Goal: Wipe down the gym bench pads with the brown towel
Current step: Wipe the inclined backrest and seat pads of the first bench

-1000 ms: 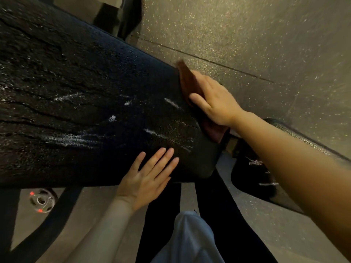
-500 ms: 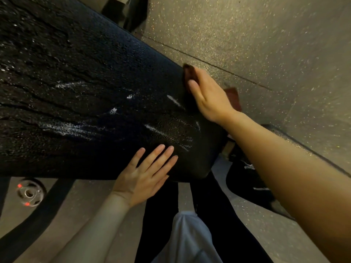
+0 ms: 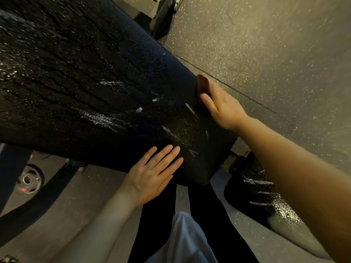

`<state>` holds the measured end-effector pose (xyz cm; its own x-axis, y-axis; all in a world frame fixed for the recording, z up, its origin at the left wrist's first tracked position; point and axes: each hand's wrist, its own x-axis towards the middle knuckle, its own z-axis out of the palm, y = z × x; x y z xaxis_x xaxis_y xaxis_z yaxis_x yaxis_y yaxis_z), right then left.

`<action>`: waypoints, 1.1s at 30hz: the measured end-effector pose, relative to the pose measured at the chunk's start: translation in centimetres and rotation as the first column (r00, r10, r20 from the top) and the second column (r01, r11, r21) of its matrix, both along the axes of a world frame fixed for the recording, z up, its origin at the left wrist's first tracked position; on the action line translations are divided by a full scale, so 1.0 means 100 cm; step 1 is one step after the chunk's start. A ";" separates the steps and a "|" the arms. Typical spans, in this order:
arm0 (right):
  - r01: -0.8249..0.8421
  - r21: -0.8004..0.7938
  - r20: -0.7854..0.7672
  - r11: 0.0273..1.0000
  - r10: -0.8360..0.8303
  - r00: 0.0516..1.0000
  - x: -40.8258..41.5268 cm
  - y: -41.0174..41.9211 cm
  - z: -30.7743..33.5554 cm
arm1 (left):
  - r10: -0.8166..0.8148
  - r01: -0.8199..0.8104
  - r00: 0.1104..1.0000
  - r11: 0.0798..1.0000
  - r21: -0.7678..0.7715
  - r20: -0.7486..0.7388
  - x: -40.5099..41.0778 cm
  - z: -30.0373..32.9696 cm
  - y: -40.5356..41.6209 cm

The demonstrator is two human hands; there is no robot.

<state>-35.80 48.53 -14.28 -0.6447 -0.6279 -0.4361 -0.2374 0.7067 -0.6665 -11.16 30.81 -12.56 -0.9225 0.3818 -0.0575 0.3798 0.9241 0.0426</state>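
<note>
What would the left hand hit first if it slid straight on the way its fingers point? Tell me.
The left hand lies flat on the bench pad, fingers pointing up-right; it would probably reach the right hand pressing the brown towel.

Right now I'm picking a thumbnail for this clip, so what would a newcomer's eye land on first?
First, the big black bench pad slanting across the upper left, cracked and streaked with white marks. Next, the right hand at the pad's far edge, pressing the brown towel, of which only a sliver shows. Then the left hand, flat on the pad's near edge.
</note>
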 end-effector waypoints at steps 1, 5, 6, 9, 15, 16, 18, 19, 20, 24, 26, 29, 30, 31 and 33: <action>0.019 0.067 0.030 0.998 -0.021 0.999 0.004 0.014 -0.003 | 0.022 -0.022 1.000 1.000 0.016 -0.006 0.001 0.003 -0.001; 0.156 0.191 0.141 0.969 -0.184 0.973 0.017 0.035 -0.010 | 0.154 -0.151 0.984 0.988 0.031 -0.095 0.008 0.018 -0.013; 0.185 0.188 0.152 0.965 -0.215 0.965 0.019 0.033 -0.010 | 0.196 -0.194 0.972 0.980 0.031 -0.127 0.011 0.024 -0.018; 0.299 0.106 0.160 0.948 -0.313 0.936 0.024 0.014 0.001 | 0.308 -0.312 0.927 0.950 0.020 -0.215 0.019 0.039 -0.036; 0.327 -0.309 0.042 0.893 -0.331 0.943 0.011 -0.099 0.050 | 0.049 -0.105 0.945 0.982 -0.160 -0.324 0.002 0.052 -0.089; 0.308 -0.358 0.038 0.882 -0.316 0.948 0.005 -0.119 0.060 | -0.008 -0.060 0.946 0.978 -0.198 -0.325 -0.006 0.056 -0.104; 0.250 -0.423 0.018 0.871 -0.268 0.963 -0.005 -0.151 0.078 | -0.053 -0.037 0.945 0.963 -0.266 -0.323 -0.022 0.065 -0.131; 0.206 -0.437 -0.006 0.875 -0.232 0.973 -0.009 -0.162 0.085 | -0.078 -0.021 0.946 0.953 -0.301 -0.315 -0.027 0.068 -0.140; 0.154 -0.440 -0.031 0.885 -0.186 0.982 -0.012 -0.168 0.089 | -0.108 0.000 0.946 0.943 -0.334 -0.305 -0.029 0.070 -0.145; -0.057 -0.322 -0.072 0.945 0.035 0.997 -0.020 -0.136 0.085 | -0.140 0.021 0.942 0.931 -0.364 -0.304 -0.030 0.070 -0.142; -0.124 -0.202 -0.079 0.972 0.110 0.991 -0.021 -0.105 0.074 | -0.158 0.038 0.942 0.927 -0.373 -0.297 -0.032 0.071 -0.144; -0.068 -0.073 -0.012 0.995 0.067 0.998 -0.015 -0.063 0.049 | -0.155 0.046 0.947 0.932 -0.360 -0.281 -0.034 0.073 -0.143; -0.041 -0.034 0.012 0.999 0.041 0.999 -0.011 -0.050 0.042 | -0.150 0.042 0.949 0.933 -0.357 -0.279 -0.033 0.072 -0.142; -0.016 0.007 0.028 1.000 0.016 0.999 -0.006 -0.038 0.036 | -0.145 0.038 0.949 0.933 -0.358 -0.278 -0.033 0.071 -0.141; 0.037 0.051 0.018 0.998 -0.038 0.999 0.005 -0.024 0.028 | -0.141 0.030 0.949 0.930 -0.365 -0.281 -0.033 0.071 -0.141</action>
